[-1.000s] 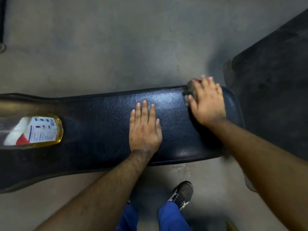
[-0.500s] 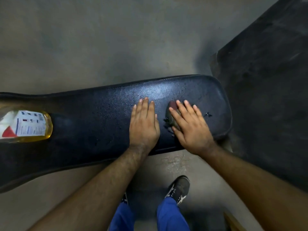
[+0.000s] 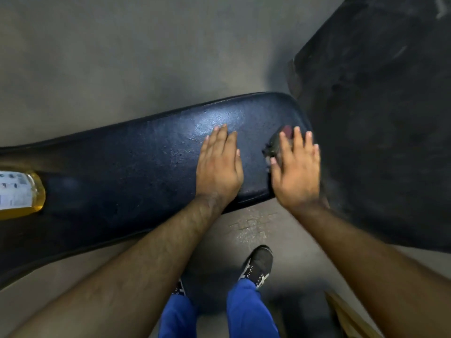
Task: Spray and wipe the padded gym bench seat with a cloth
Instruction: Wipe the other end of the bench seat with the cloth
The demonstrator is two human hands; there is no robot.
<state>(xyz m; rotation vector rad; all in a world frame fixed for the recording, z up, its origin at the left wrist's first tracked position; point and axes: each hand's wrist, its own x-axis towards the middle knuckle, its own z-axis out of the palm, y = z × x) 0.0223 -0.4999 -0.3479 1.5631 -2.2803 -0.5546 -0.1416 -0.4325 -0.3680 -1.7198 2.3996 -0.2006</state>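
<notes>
Both hands were on the bench [image 3: 146, 172]: the left hand [image 3: 218, 164] lay flat, fingers straight, while the right hand [image 3: 296, 167] pressed a dark cloth [image 3: 275, 145] near its rounded end. That end glistened wet; the stretch toward the bottle [image 3: 19, 191] looked unwiped.

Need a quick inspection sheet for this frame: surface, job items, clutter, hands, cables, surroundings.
Surface: padded bench seat, dark, with a wet-looking sheen near its right end.
Job's things: cloth under the right hand; spray bottle lying on the bench at left.
Clutter: nothing seen.
Hands: left hand flat on the seat; right hand pressing the cloth with straight fingers.
Cables: nothing seen.
Surroundings: concrete floor; dark mat at right.
</notes>
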